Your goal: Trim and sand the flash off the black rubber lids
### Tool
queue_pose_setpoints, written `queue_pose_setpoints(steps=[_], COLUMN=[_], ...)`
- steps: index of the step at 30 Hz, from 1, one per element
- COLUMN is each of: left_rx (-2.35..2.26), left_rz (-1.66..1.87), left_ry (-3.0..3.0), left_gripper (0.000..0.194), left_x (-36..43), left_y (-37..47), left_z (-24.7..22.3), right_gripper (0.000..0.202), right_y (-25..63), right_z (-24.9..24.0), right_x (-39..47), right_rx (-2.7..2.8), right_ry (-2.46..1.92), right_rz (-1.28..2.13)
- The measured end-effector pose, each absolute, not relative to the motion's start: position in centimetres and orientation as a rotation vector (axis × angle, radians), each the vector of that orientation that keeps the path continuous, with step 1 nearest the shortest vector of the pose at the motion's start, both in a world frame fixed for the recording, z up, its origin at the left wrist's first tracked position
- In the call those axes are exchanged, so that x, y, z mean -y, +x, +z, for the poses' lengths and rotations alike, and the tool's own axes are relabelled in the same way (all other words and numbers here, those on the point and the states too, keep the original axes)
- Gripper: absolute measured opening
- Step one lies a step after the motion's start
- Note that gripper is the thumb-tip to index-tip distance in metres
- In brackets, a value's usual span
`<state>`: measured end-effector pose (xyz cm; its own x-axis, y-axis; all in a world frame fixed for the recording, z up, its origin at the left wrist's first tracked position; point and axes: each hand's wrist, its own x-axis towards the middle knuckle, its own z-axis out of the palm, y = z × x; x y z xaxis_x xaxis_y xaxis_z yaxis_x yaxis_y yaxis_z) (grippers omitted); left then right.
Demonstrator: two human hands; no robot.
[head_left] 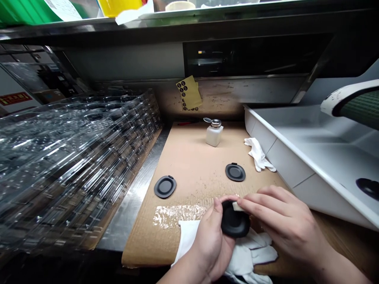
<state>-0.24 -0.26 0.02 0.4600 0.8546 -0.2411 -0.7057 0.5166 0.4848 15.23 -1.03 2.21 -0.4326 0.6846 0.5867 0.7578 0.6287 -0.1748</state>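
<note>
My left hand (211, 240) is closed round a round black part (235, 223) near the front of the cardboard sheet. In my right hand (284, 217) a small pale block (237, 206) is pinched at the fingertips, against the upper edge of that part. Two similar black parts lie flat on the cardboard, one at the left (165, 186) and one farther right (235, 172). Below my hands are white gloves (248, 252). A white bottle with a metal top (214, 134) stands upright farther back, its lid raised.
Stacked clear plastic trays (89, 146) fill the left side. At the right stands a white bin (296, 165) with a black part (368, 187) inside. A white glove (258, 154) lies beside it. A shelf edge (166, 25) crosses above the cardboard sheet (195, 157).
</note>
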Motion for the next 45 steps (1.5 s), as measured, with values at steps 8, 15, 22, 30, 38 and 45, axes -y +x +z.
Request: queue_pose_setpoints(steps=[8,15,22,30,38,45], left_rx=[-0.469,-0.442,-0.365,-0.375,-0.377,-0.546], left_rz=[1.006,0.944,0.964,0.972,0.989,1.009], left_ry=[0.244,0.212,0.167,0.108,0.212,0.971], left_gripper=[0.038,0.04,0.048,0.044,0.032,0.053], left_x=[0.2,0.4,0.4,0.2,0.4,1.0], left_y=[-0.2,-0.6,-0.9,-0.8,-0.9,-1.2], left_z=[-0.5,-0.3,-0.5,-0.3,-0.5,-0.8], right_gripper=[0.019,0.03,0.03,0.031,0.034,0.028], right_y=[17.9,20.6,20.4,19.4,19.3,20.1], right_z=[1.7,-0.5,-3.8,-4.0,-3.2,0.2], right_x=[3.7,1.1,1.4,2.5,4.4,7.1], right_rx=[2.27,1.996,2.239,2.171,1.802,2.025], right_ry=[-1.192,-1.635,-1.694,-1.717,-1.884,-1.62], right_rz=[0.244,-0.415,-0.37,-0.48,-0.206,-0.14])
